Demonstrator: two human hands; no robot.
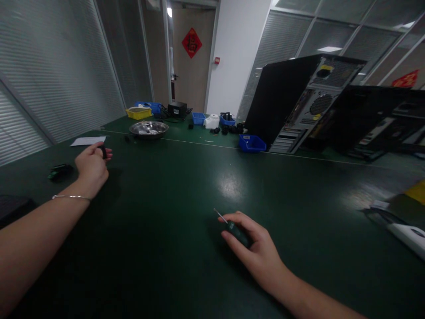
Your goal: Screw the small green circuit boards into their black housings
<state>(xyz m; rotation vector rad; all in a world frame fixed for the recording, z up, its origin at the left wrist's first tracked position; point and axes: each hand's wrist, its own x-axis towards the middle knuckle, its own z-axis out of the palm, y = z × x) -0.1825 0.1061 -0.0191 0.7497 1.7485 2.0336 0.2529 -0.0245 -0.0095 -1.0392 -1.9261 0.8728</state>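
My right hand (254,241) is wrapped round the dark green handle of a screwdriver (236,230), low over the table. Its thin metal shaft points up and to the left, past my fingertips. Out to the left, my left hand (93,166) is closed on a small black object (103,152); the fingers hide most of it, and its kind cannot be made out. A sheet of white paper (86,141) lies just beyond that hand. Left of it sits a small dark item with green on it (59,171).
A steel bowl (148,129) stands at the back left near a yellow tray (138,113). A blue bin (252,143) sits beside a tall black computer case (288,97). Small black parts (232,129) lie along the back. A white power strip (408,237) is at right.
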